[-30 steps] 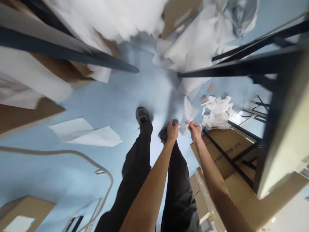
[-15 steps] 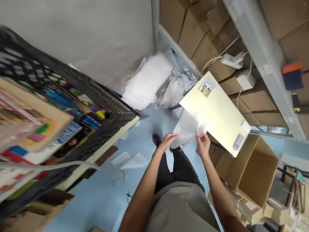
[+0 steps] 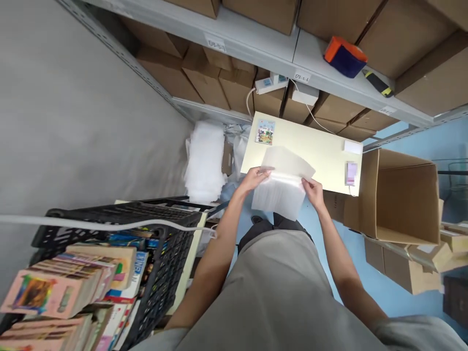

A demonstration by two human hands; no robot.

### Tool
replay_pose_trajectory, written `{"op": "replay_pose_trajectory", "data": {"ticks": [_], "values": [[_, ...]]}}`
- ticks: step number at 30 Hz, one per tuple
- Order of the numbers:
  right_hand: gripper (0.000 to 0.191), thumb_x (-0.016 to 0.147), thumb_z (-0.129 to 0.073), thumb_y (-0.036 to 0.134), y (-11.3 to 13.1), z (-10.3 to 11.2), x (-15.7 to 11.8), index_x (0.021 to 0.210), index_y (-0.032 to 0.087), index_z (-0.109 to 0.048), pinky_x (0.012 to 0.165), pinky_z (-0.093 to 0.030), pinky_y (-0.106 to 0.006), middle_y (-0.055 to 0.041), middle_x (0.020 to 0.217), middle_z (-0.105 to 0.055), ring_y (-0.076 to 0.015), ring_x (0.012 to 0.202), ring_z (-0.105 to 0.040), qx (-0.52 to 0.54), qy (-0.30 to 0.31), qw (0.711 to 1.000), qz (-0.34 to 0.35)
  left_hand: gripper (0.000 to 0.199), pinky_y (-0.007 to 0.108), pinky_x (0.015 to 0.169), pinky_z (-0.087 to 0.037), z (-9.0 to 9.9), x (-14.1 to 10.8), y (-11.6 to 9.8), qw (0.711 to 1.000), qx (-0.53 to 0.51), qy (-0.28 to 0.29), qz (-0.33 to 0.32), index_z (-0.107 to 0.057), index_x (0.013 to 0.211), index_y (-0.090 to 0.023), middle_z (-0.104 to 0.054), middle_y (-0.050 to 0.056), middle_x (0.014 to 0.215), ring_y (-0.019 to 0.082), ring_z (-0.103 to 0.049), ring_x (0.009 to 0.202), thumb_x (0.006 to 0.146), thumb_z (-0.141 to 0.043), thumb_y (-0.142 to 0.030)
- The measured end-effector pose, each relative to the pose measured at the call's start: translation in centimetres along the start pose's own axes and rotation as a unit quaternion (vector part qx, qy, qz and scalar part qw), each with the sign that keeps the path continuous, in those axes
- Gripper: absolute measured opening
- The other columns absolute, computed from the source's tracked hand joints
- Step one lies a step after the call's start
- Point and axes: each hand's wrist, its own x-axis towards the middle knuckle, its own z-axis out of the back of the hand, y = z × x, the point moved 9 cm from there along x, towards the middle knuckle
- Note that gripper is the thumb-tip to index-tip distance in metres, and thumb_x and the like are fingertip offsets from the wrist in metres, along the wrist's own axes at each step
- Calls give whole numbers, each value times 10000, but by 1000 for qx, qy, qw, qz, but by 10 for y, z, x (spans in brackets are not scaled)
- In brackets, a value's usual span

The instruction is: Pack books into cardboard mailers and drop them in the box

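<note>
A thin, translucent white packing sheet (image 3: 280, 192) stretches between both hands, bent over along a bright crease, its upper flap above the table's front edge. Whether it is a single sheet or a bag I cannot tell. My left hand (image 3: 256, 178) pinches its left side at the crease, and my right hand (image 3: 312, 191) pinches the right side. Behind it is a pale yellow table (image 3: 307, 139) bearing a small colourful picture book (image 3: 265, 132) at the left. At the table's right end lie a phone-like device (image 3: 351, 172), partly blurred out, and a white box (image 3: 353, 147).
A stack of white packing sheets (image 3: 205, 161) lies left of the table. A black crate (image 3: 164, 273) of books stands at lower left, a white cable (image 3: 109, 225) crossing over it. To the right is an open cardboard box (image 3: 407, 195). Shelving (image 3: 252, 53) with cartons runs behind.
The view has swung round to face the table and shelves squarely. The sheet, formerly hanging by the table's corner, is now folded over between my hands before the table. Both hands still grip it.
</note>
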Motion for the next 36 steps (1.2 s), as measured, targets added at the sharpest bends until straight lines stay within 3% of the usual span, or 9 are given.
{"op": "replay_pose_trajectory", "data": {"ticks": [3,7,14,17,20,24,28,32,36], "values": [[472,835,-775,703,-6,2,44,802,234,-816,709,-558,-358,-51,834,-797,-235,766,-681,68,59,996,-22,335,422,1015,-631,-3,24,-7,999,-23,24,23,-891,978,-185,-885,117,1094,300,-815,1066,788,-834,-455],[554,981,-597,703,-7,0,100,862,228,-855,738,-531,-343,-84,1013,-819,-219,840,-681,97,164,981,-36,232,427,1045,-635,-4,58,-11,999,3,32,32,-896,942,-203,-887,98,1147,298,-820,1115,800,-778,-344],[389,886,-788,507,-49,15,208,1146,222,-834,777,-543,-360,-12,853,-737,-203,736,-607,-113,190,975,-2,485,418,1054,-661,-33,110,-3,983,181,-17,-9,-896,1105,-226,-856,79,1299,259,-791,1273,831,-552,-23],[510,913,-732,325,-66,1,255,1412,222,-756,975,-613,-454,-84,1217,-804,-273,998,-722,-169,192,966,31,519,436,1098,-661,-61,120,9,964,261,-40,-17,-879,1143,-246,-835,70,1320,261,-785,1271,850,-557,37],[575,946,-706,222,-78,-17,285,1520,192,-685,1200,-565,-586,-156,1446,-736,-353,1316,-686,-233,171,956,60,518,439,1125,-662,-85,128,33,953,299,-50,4,-846,1212,-261,-801,79,1355,272,-783,1259,886,-580,43],[461,1065,-621,261,-92,-2,270,1522,208,-658,1321,-473,-646,-198,1553,-638,-370,1523,-552,-268,32,961,56,457,438,1059,-675,-107,137,70,947,314,-41,52,-790,1290,-225,-750,126,1399,250,-804,1022,926,-630,0],[419,1100,-564,418,-129,36,198,1433,188,-671,1104,-635,-561,-207,1343,-743,-333,1236,-723,-213,-94,970,-75,344,413,984,-669,-121,138,94,946,314,-33,75,-770,1283,-215,-746,125,1343,220,-781,909,974,-693,-86],[428,1020,-672,520,-175,42,148,1274,177,-707,945,-658,-453,-142,1096,-822,-281,964,-780,-150,-95,954,-240,312,385,964,-655,-138,136,107,946,312,-13,84,-768,1222,-237,-747,87,1289,205,-760,906,967,-682,-79],[401,970,-727,564,-187,35,148,1153,207,-716,878,-627,-402,-93,972,-822,-265,887,-755,-130,-93,945,-286,335,386,945,-657,-152,136,112,952,297,-12,78,-757,1198,-251,-746,72,1245,206,-732,887,932,-663,-71]]}}
